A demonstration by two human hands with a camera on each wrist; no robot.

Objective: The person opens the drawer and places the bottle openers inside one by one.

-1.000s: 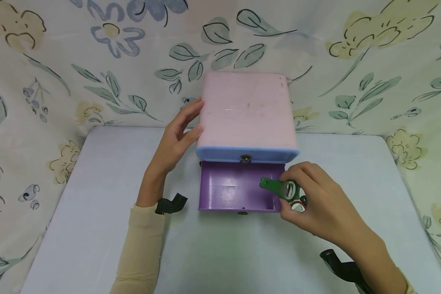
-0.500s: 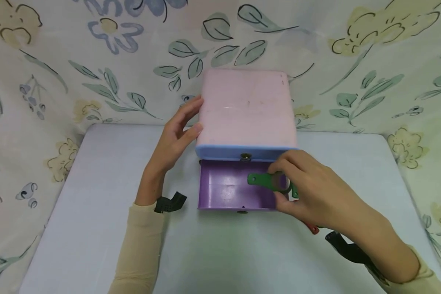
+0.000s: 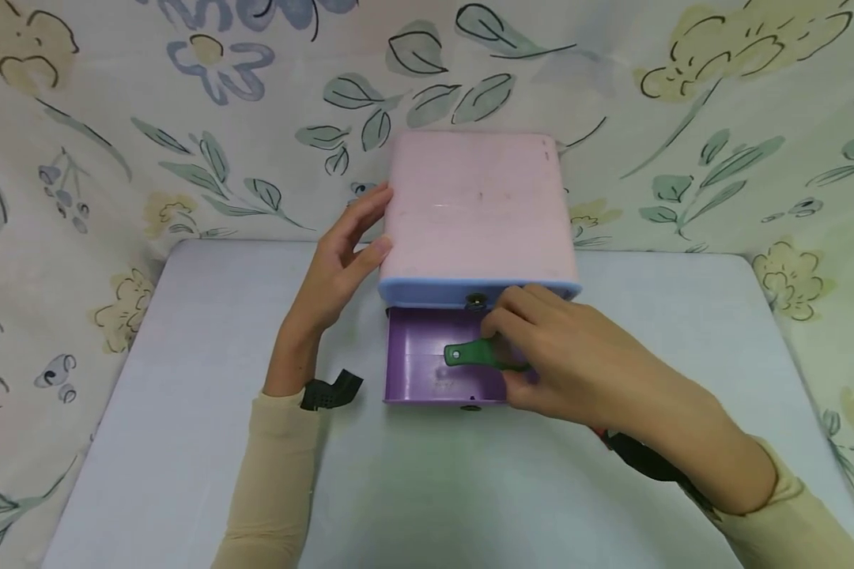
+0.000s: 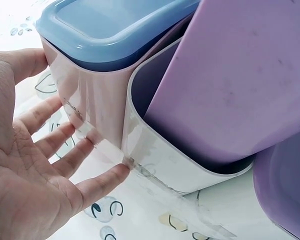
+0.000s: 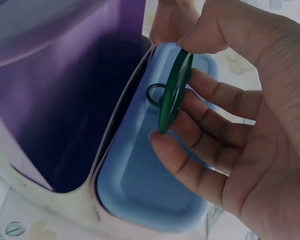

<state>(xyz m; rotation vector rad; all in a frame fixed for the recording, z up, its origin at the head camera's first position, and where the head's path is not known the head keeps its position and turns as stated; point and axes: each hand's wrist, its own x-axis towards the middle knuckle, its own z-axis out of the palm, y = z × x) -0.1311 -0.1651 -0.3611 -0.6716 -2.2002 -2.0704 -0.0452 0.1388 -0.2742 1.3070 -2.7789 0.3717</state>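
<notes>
The pink drawer box (image 3: 478,205) has a blue top-drawer front (image 5: 145,165) and an open purple lower drawer (image 3: 416,363). My left hand (image 3: 334,273) rests along the box's left side; the left wrist view shows its fingertips touching the pink and white walls. Over the open drawer, my right hand (image 3: 576,356) pinches a flat green tool (image 3: 473,353) between thumb and fingers. The tool's handle has a small hole at its end; its other end is hidden by the hand. In the right wrist view, the green tool (image 5: 176,92) appears edge-on.
A metal ring pull (image 3: 476,302) hangs on the blue front. A bit of red (image 3: 601,434) shows beneath my right wrist. The box stands on a white table (image 3: 413,490), with a floral cloth (image 3: 256,118) behind it.
My right hand has moved left with the green tool, from the drawer's right edge to above its middle. More of a red thing showed below that hand earlier. The left hand stays on the box.
</notes>
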